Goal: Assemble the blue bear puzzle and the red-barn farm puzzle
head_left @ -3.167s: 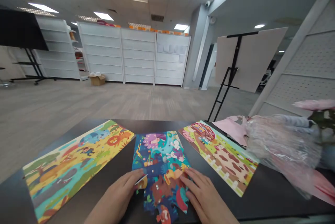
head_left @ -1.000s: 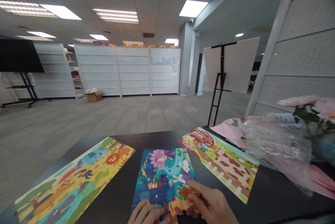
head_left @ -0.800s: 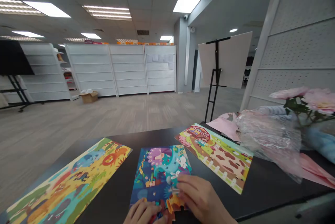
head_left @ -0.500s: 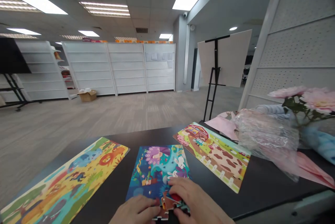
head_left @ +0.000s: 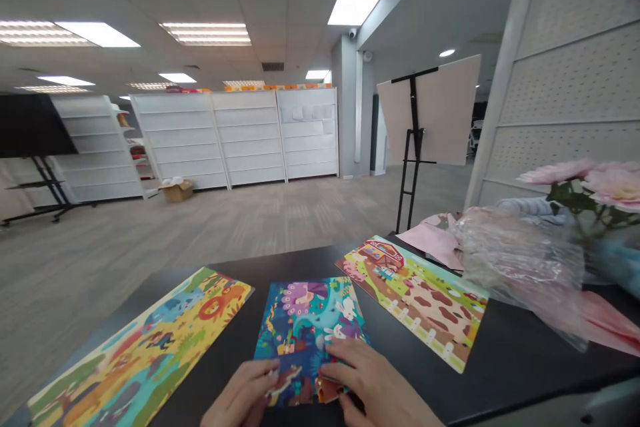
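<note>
Left hand [head_left: 237, 392] pinching brown jigsaw piece [head_left: 285, 379]; right hand [head_left: 365, 382] spread, pressing orange jigsaw piece [head_left: 327, 390]; both over near edge of jigsaw puzzle [head_left: 305, 314], between safari puzzle [head_left: 145, 344] and farm puzzle [head_left: 415, 300], on black bench [head_left: 520, 340].

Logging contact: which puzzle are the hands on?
The middle blue rabbit puzzle, under the left hand and right hand; the lion puzzle and barn puzzle flanking it are untouched.

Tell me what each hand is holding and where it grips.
The left hand pinches a brown jigsaw piece by its left end; the right hand touches an orange jigsaw piece, grip unclear.
</note>
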The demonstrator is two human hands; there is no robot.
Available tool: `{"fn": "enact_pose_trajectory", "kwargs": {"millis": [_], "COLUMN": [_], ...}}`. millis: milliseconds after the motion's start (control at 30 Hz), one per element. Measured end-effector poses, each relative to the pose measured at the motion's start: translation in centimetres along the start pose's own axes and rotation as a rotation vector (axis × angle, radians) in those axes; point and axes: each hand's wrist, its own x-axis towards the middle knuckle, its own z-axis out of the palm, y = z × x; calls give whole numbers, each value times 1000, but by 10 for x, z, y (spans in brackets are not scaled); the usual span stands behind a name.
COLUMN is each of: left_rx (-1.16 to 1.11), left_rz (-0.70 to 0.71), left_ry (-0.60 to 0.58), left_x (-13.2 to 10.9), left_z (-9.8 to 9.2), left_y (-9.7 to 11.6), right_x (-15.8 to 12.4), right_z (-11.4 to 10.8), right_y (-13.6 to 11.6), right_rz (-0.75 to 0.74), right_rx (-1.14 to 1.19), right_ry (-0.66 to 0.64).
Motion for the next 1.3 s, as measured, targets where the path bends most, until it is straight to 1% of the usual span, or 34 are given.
{"fn": "enact_pose_trajectory", "kwargs": {"millis": [33,67,100,200,300,367,467,533,567,600,633,733,767,800,900,1000,1100,1200,1300], "left_rx": [56,111,161,292,362,360,343,344,352,368,389,449,460,461,404,338,298,279,286], "left_rz": [-30,-34,-13,126,144,158,234,281,300,305,303,264,236,209,96,-28,-111,-107,5], "left_ry": [24,23,-10,-145,-218,-230,-228,-229,-232,-233,-233,-221,-216,-216,-243,-284,-307,-324,-312], "left_x": [1,1,1,-3,-10,-11,-3,5,7,8,8,1,-3,-7,-13,-10,-1,5,3], "left_z": [1,4,8,24,35,35,25,18,15,14,15,20,23,25,26,19,8,2,3], "left_y": [-4,-7,-10,-18,-21,-21,-15,-9,-7,-5,-4,-7,-9,-11,-13,-4,8,12,9], "right_x": [0,0,-1,-1,0,-1,-3,-3,-1,0,3,8,10,10,11,10,7,1,-3], "right_z": [1,3,5,11,16,18,17,15,13,10,7,-3,-5,-6,1,22,45,55,49], "right_y": [1,3,5,12,19,24,32,35,35,33,30,15,10,6,1,7,17,25,29], "right_rz": [-9,-17,-23,0,79,131,218,257,255,232,191,47,12,-17,-159,-347,-402,-423,-440], "right_rx": [-8,-14,-18,-5,26,47,73,71,58,37,11,-67,-95,-126,-238,-336,-363,-326,-243], "right_ry": [25,52,85,189,304,380,491,533,525,484,412,137,76,44,30,74,159,191,179]}}
